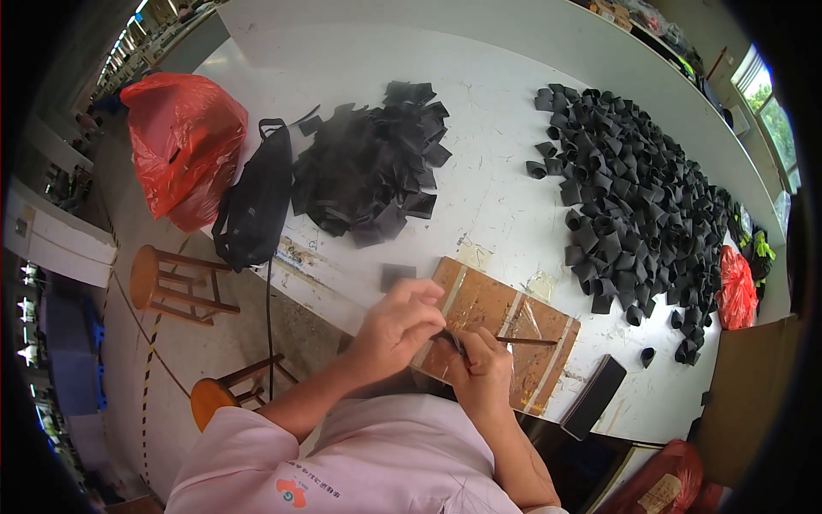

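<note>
Over the near edge of a brown board [538, 370], my two hands are close together at a small dark piece [451, 337], mostly covered by fingers. My left hand [396, 330] has its fingers curled, thumb and forefinger closed at the piece's left end. From the other side, my right hand [484, 368] pinches the piece between thumb and bent fingers. A thin dark stick [533, 342] extends across the board just beyond my right hand; whether that hand holds it, I cannot tell. One flat black piece [397, 276] rests on the table beyond my left hand.
A heap of flat black pieces [364, 171] lies far left, and many rolled black pieces [638, 193] spread at right. A black bag [255, 201] and red plastic bag [184, 146] stand left. A dark oblong box [594, 397] sits near right; stools [147, 278] stand beside the table.
</note>
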### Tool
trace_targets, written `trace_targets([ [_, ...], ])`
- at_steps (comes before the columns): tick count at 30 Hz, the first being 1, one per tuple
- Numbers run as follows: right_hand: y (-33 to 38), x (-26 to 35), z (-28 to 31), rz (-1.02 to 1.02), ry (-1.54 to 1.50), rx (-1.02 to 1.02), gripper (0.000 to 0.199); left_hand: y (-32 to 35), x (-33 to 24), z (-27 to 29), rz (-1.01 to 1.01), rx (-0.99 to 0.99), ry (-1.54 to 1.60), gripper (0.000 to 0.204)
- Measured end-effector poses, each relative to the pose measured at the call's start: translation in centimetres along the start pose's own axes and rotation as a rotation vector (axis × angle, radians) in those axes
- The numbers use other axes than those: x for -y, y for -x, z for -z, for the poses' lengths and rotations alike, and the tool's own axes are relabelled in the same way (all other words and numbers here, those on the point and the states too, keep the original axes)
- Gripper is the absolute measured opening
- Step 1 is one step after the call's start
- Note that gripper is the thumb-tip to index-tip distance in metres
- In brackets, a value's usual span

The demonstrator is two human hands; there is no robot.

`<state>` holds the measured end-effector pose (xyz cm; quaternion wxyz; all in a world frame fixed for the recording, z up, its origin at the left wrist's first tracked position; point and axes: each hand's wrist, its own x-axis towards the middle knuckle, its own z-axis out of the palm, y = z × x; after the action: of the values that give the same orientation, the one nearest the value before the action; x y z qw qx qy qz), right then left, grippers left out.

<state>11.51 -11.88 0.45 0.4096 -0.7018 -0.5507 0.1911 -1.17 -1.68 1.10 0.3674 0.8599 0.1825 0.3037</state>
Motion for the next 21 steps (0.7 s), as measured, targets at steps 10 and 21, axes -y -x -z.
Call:
trace_targets([
  [10, 1.0, 0.3, 0.9, 0.328, 0.442, -0.225, 0.025, 0.5, -2.8, -2.0, 1.035, -0.202, 1.158, 0.009],
  [21, 2.4, -0.2, 1.2, 0.397, 0.591, -0.177, 0.025, 1.0, -2.2, -2.4, 0.979, -0.124, 1.019, 0.006],
])
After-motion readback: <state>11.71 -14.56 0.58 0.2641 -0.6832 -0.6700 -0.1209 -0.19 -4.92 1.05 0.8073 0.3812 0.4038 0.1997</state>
